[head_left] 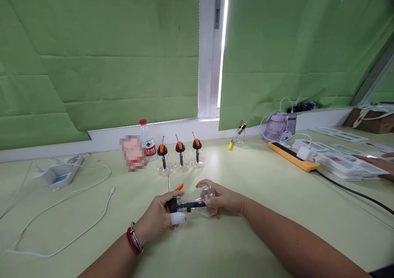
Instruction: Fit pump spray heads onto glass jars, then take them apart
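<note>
A clear glass bottle (198,196) lies on its side between my hands, just above the table. My left hand (160,212) is closed around its black-and-orange cap (171,205), from which a thin metal tube (169,183) and an orange lever (179,187) stick out. White wrapping covers my left thumb. My right hand (223,198) grips the rounded base end, thumb on the near side. Inside the glass runs a black stem. Beyond my hands, three similar capped bottles stand upright in a row: left (164,163), middle (181,157) and right (197,155).
A water bottle (150,146) and a blurred pink item (133,153) stand at the back left. White cables (89,187) trail across the left side. On the right are an orange power strip (292,157), a purple jug (275,128), stacked sheets (341,163) and another person's hand (377,163).
</note>
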`<state>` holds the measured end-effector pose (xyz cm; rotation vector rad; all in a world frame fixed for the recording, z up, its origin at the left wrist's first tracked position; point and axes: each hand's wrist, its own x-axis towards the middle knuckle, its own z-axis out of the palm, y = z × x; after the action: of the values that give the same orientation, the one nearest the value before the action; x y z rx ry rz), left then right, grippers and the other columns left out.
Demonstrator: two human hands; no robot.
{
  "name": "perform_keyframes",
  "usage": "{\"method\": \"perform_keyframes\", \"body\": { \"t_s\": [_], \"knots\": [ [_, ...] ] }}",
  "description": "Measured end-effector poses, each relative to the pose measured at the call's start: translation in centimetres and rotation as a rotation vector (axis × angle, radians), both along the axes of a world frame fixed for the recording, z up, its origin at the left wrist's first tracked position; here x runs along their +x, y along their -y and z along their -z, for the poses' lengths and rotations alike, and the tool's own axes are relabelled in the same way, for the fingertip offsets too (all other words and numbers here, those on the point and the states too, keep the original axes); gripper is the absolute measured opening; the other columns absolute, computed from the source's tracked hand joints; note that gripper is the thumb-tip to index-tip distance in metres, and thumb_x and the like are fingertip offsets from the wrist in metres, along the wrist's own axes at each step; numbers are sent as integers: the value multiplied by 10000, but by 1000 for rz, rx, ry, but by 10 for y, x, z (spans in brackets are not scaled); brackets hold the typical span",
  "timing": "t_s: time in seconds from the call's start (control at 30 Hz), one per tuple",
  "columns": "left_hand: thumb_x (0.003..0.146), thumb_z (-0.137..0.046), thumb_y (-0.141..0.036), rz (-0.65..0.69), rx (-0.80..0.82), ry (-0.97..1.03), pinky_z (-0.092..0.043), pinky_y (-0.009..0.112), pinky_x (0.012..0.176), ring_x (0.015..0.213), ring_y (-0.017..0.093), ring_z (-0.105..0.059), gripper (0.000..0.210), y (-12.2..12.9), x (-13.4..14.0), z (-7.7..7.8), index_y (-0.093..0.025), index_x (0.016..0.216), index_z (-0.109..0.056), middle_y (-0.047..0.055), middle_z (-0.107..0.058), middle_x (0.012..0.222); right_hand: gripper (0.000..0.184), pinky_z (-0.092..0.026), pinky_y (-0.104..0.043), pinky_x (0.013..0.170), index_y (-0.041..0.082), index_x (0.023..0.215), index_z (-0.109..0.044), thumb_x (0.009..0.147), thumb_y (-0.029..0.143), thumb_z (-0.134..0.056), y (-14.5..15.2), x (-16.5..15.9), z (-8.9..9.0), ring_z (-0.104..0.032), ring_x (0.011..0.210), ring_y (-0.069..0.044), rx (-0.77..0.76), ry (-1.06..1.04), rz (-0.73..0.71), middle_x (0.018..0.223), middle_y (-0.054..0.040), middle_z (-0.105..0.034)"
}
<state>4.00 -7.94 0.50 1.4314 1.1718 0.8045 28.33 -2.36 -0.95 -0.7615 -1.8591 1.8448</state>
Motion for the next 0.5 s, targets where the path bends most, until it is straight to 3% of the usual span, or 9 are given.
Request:
{"method": "perform_keyframes", "body": {
  "t_s": [0.1,0.23,0.5],
  "knots": [
    [638,-742,-354,18,5,10,-466,242,419,443,120,-543,683,0,-2,-3,-121,1234,-503,-24,-594,580,653,-437,-204,452,287,1197,-349,676,452,-707,-2,-1,2,-558,590,-93,-74,-36,0,976,-20,-493],
    [649,-729,-372,15,18,11,-444,238,388,385,102,-486,676,-1,-4,-7,-104,1228,-506,-53,-547,486,656,-429,-196,478,280,1198,-383,663,424,-734,-3,-4,6,-524,613,-76,9,-53,93,1003,-30,-502],
    [658,-707,-347,-51,-24,83,-401,214,349,357,89,-455,709,-1,1,-11,-78,1267,-462,-82,-484,440,814,-445,-261,664,299,1251,-321,590,321,-795,4,0,-6,-472,763,-100,442,-10,110,1177,-64,-388]
  ]
}}
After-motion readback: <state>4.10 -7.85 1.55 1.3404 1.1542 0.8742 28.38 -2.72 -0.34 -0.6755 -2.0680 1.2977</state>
